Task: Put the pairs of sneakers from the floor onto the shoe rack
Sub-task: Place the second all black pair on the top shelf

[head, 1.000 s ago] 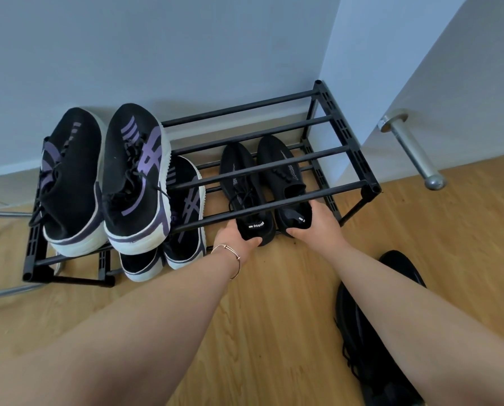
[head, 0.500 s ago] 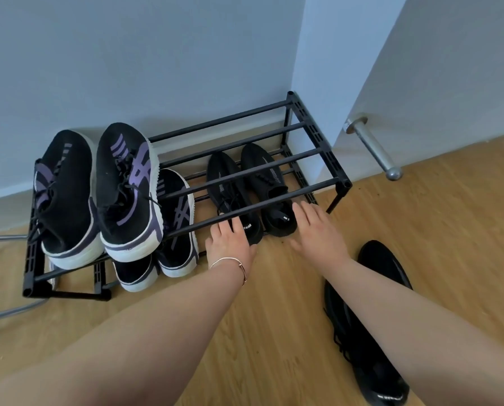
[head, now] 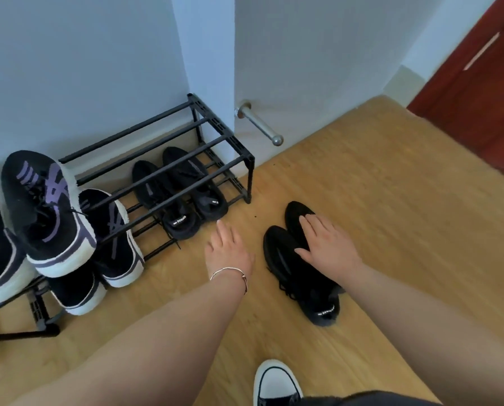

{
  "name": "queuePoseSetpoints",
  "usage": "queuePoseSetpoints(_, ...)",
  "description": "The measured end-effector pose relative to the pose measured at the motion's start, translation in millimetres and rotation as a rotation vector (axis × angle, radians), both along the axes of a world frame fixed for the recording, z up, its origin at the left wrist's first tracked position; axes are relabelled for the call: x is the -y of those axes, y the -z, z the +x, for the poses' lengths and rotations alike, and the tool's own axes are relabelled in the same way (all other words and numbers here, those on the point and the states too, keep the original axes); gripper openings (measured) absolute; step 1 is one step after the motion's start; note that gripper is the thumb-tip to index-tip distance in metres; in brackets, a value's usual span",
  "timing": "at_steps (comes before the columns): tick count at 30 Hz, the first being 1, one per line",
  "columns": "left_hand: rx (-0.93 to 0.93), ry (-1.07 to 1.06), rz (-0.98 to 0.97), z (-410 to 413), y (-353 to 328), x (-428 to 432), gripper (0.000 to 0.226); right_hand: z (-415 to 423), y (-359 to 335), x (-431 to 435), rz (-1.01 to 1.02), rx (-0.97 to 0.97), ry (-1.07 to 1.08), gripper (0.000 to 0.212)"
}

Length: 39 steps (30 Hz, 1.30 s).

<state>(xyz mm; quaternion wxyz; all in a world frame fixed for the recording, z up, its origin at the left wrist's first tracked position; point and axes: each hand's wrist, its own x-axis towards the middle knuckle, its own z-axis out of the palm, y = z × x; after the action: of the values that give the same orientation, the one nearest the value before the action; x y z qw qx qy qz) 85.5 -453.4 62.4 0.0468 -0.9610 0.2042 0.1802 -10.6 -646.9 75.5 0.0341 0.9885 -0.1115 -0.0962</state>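
Two tiers of black bars make up the shoe rack (head: 221, 136) standing against the pale wall (head: 83, 54) on your wooden floor (head: 391, 200), and it is the biggest thing before you. On its top tier at the left sit the black sneakers with purple stripes (head: 44, 206), white-soled, heels toward you; a second striped pair (head: 113, 238) rests on the lower tier just beneath and beside them. Further right on that lower tier, a plain black pair (head: 183, 194) lies side by side, heels at the front edge. On the floor to the right of the rack lies the black pair still to be shelved (head: 300, 268), toes pointing toward the wall. Your right hand (head: 329, 244) lies flat over those two shoes with fingers spread and straight, touching them but not closed around anything. Your left hand (head: 227, 247), a thin bracelet (head: 233, 273) at its wrist, hovers open and empty above the floor between the rack and that pair. A metal door stop (head: 259, 123) juts from the wall beside the rack, and a white-toed shoe (head: 274, 382) shows at the bottom edge.
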Motion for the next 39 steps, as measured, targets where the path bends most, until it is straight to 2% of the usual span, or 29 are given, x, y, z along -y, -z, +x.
queuePoseSetpoints(5, -0.091, 0.0, -0.066, -37.7, 4.7, 40.2, 0.073, -49.4, 1.6, 24.7, 0.086, -0.05, 0.22, 0.077)
queuePoseSetpoints(8, -0.18, -0.037, -0.08, -54.6, 18.4, 55.6, 0.081, -58.3, 8.1, 31.1, 0.153, -0.075, 0.354, 0.074)
queuePoseSetpoints(13, -0.287, -0.128, -0.069, -69.3, 33.0, 67.3, 0.087, -59.7, 18.2, 39.1, 0.226, -0.124, 0.454, 0.071)
queuePoseSetpoints(19, -0.42, -0.258, -0.02, -62.3, 52.5, 76.6, 0.076, -41.7, 40.8, 52.7, 0.325, -0.189, 0.577, 0.074)
queuePoseSetpoints(23, -0.645, -0.487, -0.196, -56.6, 58.2, 84.2, 0.076, -32.6, 52.3, 58.9, 0.437, -0.254, 0.697, 0.074)
queuePoseSetpoints(26, -0.751, -0.664, -0.344, -57.3, 61.1, 89.7, 0.075, -29.0, 60.1, 61.8, 0.559, -0.228, 0.79, 0.064)
queuePoseSetpoints(29, -0.749, -0.791, -0.475, -61.6, 66.3, 89.6, 0.076, -27.3, 63.7, 68.0, 0.685, -0.205, 0.862, 0.058)
queuePoseSetpoints(32, -0.746, -0.943, -0.603, -68.2, 71.6, 86.3, 0.074, -26.6, 56.9, 78.0, 0.822, -0.223, 0.953, 0.077)
queuePoseSetpoints(33, -0.746, -1.006, -0.651, -69.7, 72.5, 83.8, 0.073, -26.6, 55.1, 81.4, 0.882, -0.231, 0.986, 0.077)
queuePoseSetpoints(36, -0.767, -1.069, -0.707, -68.7, 73.7, 76.3, 0.071, -30.4, 43.2, 83.2, 0.971, -0.263, 1.014, 0.057)
queuePoseSetpoints(39, -0.769, -1.037, -0.761, -63.4, 74.6, 70.0, 0.068, -37.6, 42.3, 79.7, 1.012, -0.243, 1.032, 0.05)
